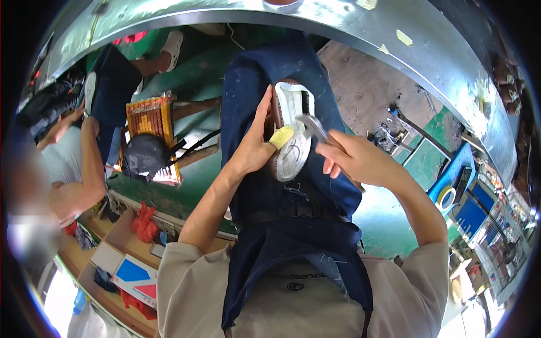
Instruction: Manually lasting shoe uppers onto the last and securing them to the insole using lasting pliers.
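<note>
On the navy apron [248, 84] over the lap lies a brown shoe [290, 163], pale underside up. The left hand [256, 151] clasps its side, fingers along the edge, yellow-wrapped thumb across the underside; the right hand [355, 160] has its fingers curled round a hammer [313, 125], its blurred head just over the shoe, contact unclear. The shoe looks light, stiff at the rim, softer in the upper, best gripped by its sides. Farther off curves a metal bench [338, 23].
</note>
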Available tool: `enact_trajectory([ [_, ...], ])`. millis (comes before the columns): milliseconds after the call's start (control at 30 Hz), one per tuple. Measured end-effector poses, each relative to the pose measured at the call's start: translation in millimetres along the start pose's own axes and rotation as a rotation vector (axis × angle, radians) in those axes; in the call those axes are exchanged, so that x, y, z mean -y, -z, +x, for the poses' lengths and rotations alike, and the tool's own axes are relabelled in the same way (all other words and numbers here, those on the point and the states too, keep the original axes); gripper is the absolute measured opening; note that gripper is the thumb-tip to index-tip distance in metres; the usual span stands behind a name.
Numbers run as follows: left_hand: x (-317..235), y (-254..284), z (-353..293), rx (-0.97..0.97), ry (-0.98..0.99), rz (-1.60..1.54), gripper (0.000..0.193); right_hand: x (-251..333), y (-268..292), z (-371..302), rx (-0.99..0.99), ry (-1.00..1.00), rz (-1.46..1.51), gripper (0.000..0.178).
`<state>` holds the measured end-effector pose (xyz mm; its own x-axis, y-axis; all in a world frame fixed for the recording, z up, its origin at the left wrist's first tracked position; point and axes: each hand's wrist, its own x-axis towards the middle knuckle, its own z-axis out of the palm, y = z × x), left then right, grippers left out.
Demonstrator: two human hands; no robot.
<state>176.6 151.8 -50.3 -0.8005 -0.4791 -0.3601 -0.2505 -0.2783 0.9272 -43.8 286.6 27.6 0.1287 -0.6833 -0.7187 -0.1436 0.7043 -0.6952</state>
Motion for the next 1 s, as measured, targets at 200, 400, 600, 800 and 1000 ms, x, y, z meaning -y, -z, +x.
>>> enact_trajectory([
  [200, 3, -25, -1, -0.223, -0.071, -0.140, 0.090, -8, -28, -8, -0.116, 0.317, -0.798, 0.038],
  [400, 6, -30, -15, -0.082, -0.093, -0.242, 0.092, -18, -40, -21, -0.183, 0.128, -0.723, 0.042],
  [600, 43, -24, -20, -0.036, -0.202, 0.053, 0.099, -8, -17, -28, -0.041, -0.013, -0.434, 0.032],
  [800, 43, -28, -21, -0.021, -0.212, 0.150, 0.113, -17, -29, 16, -0.455, 0.562, -0.761, 0.025],
  [1000, 14, -20, -14, -0.124, -0.126, -0.428, 0.118, -28, -29, -4, -0.529, 0.304, -0.366, 0.035],
])
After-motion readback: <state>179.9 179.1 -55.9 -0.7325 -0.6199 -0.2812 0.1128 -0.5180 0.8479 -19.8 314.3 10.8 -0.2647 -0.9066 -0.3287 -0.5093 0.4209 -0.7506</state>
